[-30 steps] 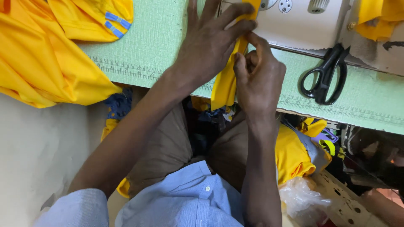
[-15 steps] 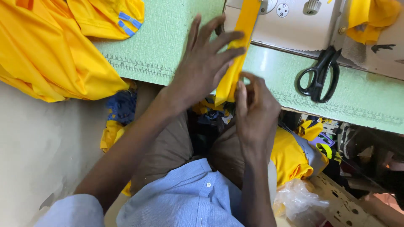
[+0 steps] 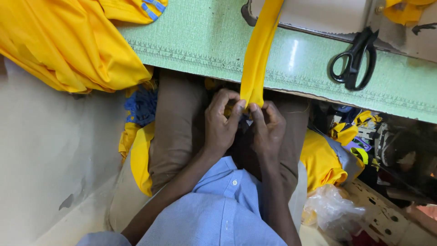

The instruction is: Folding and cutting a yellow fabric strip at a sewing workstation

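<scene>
I see both hands pinching the lower end of a yellow fabric strip (image 3: 257, 54) just below the counter (image 3: 205, 41) edge, over the lap — my left hand (image 3: 221, 119) nips it between thumb and fingers, my right hand (image 3: 268, 125) grips it just beside. The strip runs up across the green counter. Black scissors (image 3: 355, 59) lie to the right, well apart — a heap of yellow cloth (image 3: 68, 41) sits at the left.

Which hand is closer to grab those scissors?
Probably the right hand. Both hands pinch the end of the yellow strip at the table edge, but the scissors lie on the green table off to the right, so the left hand would have to cross over.
</scene>
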